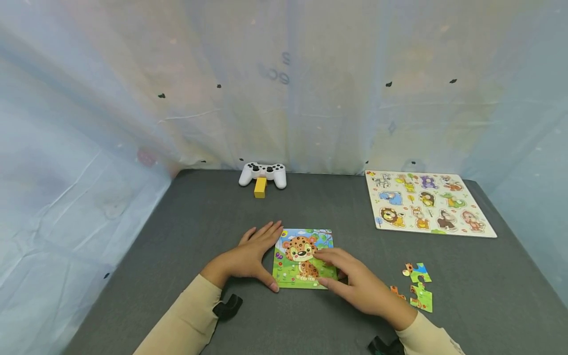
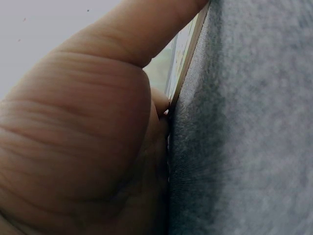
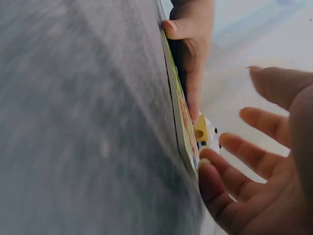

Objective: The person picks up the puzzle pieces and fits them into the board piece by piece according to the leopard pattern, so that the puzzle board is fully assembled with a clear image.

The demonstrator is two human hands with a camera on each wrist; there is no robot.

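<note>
A square leopard jigsaw puzzle lies flat on the grey table, its picture facing up. My left hand rests along its left side with fingers straight and thumb spread at the lower left corner. The right hand reaches over the right edge, fingers loosely bent and apart. In the right wrist view, the lower fingertips of my right hand are close to the board's edge; contact is hard to tell. The left wrist view shows mostly the left palm beside the board's rim.
Loose jigsaw pieces lie right of my right hand, partly hidden by it. A large animal puzzle board sits at the back right. At the back stand a white game controller and a yellow block. Plastic sheeting hangs behind.
</note>
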